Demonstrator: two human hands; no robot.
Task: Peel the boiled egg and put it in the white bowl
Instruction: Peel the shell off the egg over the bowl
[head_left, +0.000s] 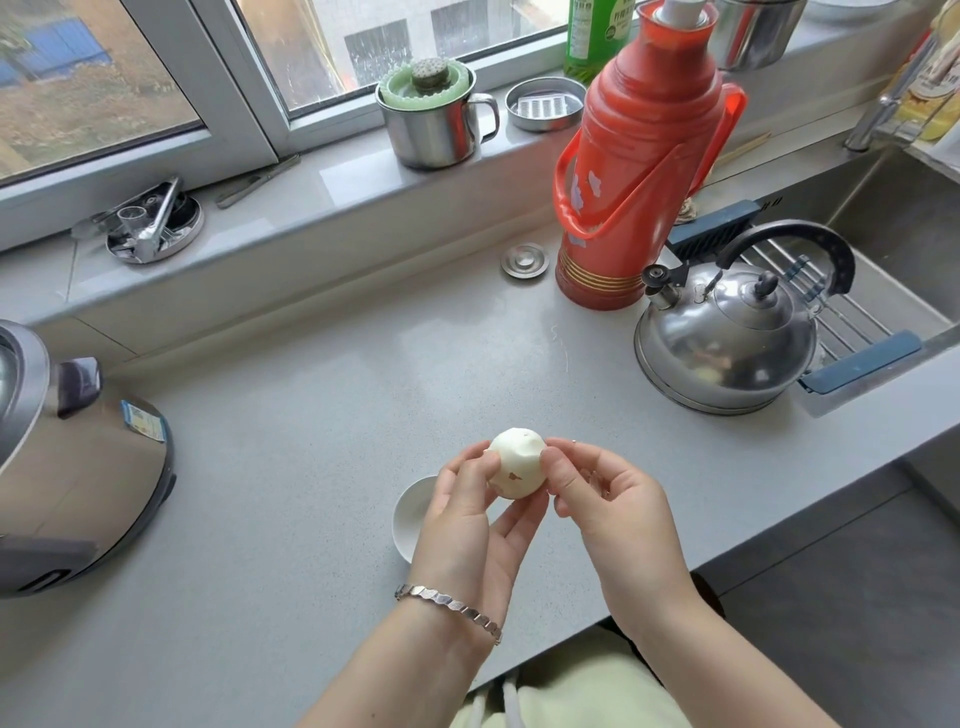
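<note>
Just below the middle of the frame, both hands hold the egg (518, 462) up over the grey counter (311, 415). The left hand (478, 525), the one wearing a silver bracelet (447, 605), cups it from the left and beneath, thumb on the near face and fingers curled behind. That looks like a cradle meant to steady something slippery without squashing it. The right hand (608, 509) closes in from the right, thumb and forefinger pinched against the egg's side, the other fingers folded loosely into the palm. I'd say it is picking at a fragment of shell, though any piece between those tips is too small for me to make out.

The egg is almost bare: smooth white on top, with 2 or 3 small brownish flecks clinging low on its left face. So the peeling seems nearly finished, by my reckoning.

The white bowl (410, 514) sits on the counter directly beneath the left hand, which hides most of it; only its left rim shows. Keeping the egg above it makes sense, since the drop will be short.

A steel kettle (727, 343) and a red thermos (634, 171) stand well apart at the right and upper right, and a rice cooker (67, 457) stands at the left edge.
</note>
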